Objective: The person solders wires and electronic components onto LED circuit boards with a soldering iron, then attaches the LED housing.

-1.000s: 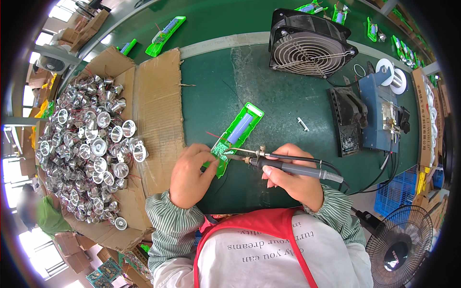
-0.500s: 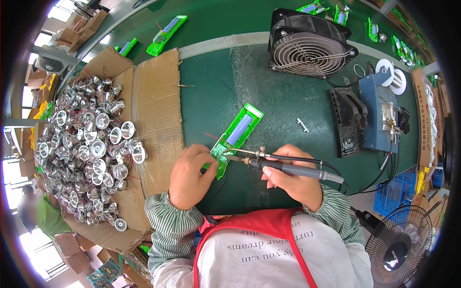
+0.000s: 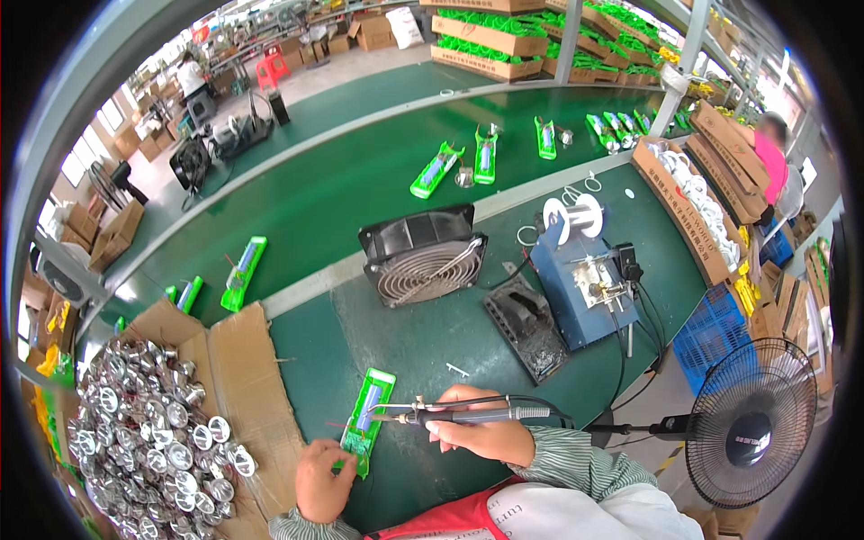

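A green plastic housing point(image 3: 379, 387) lies slanted on the bench before me, with a blue-violet cylindrical battery point(image 3: 368, 407) and a small circuit board point(image 3: 356, 441) in it. A thin red wire sticks out to its left. My left hand point(image 3: 324, 479) is closed at the housing's near end, fingertips pinched on its edge. In my right hand point(image 3: 481, 430) is a grey soldering iron point(image 3: 468, 416), held like a pen, with a thin solder feed tube along its top. Its tip points left over the housing, near the battery's lower end; whether it touches cannot be told.
Left stands a cardboard box point(image 3: 247, 378) heaped with silvery reflector cups point(image 3: 171, 432). Beyond the housing are a black fan point(image 3: 423, 256), a black iron stand point(image 3: 526, 324) and a blue solder feeder point(image 3: 585, 288). More green housings point(image 3: 438, 169) lie on the green belt. A pedestal fan point(image 3: 751, 436) stands right.
My view has swung up and to the right, bringing in more of the belt and room. The iron's tip has shifted from the circuit board toward the battery. Both hands keep their grips.
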Available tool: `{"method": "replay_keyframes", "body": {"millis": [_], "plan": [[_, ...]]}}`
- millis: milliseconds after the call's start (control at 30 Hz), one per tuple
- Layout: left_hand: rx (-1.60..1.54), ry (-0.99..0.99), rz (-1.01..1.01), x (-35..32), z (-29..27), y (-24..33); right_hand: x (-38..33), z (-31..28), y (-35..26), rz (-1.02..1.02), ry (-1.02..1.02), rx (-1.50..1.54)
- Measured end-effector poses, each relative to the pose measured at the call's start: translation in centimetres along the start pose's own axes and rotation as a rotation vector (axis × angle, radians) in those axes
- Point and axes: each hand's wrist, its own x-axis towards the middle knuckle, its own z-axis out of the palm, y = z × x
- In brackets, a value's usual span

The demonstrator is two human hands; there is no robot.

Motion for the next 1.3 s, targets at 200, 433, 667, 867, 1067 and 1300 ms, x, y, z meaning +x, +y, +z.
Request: {"method": "replay_keyframes", "body": {"millis": [200,433,667,867,1067,1300], "plan": [[0.1,-0.035,0.196,2.8,-3.4,1.2,-0.7,-1.3,-0.6,-0.012,0.091,0.062],[1.003,-0.21,0.732,9.1,-2.5,2.4,-1.3,-1.9,-1.0,-0.061,0.156,0.109],[1.113,-0.549,0.994,9.0,-1.6,5.2,-2.4,-2.6,-0.7,-0.086,0.198,0.143],[1.084,-0.387,0.906,8.1,-1.1,5.5,-2.3,-2.9,-1.7,-0.111,0.258,0.171],[1.161,0.005,0.531,5.2,0.5,2.5,-1.8,-3.0,-1.2,-0.156,0.264,0.11],[1.038,0.077,0.277,2.5,1.3,1.5,-1.8,-2.0,-1.1,-0.142,0.23,0.078]]}}
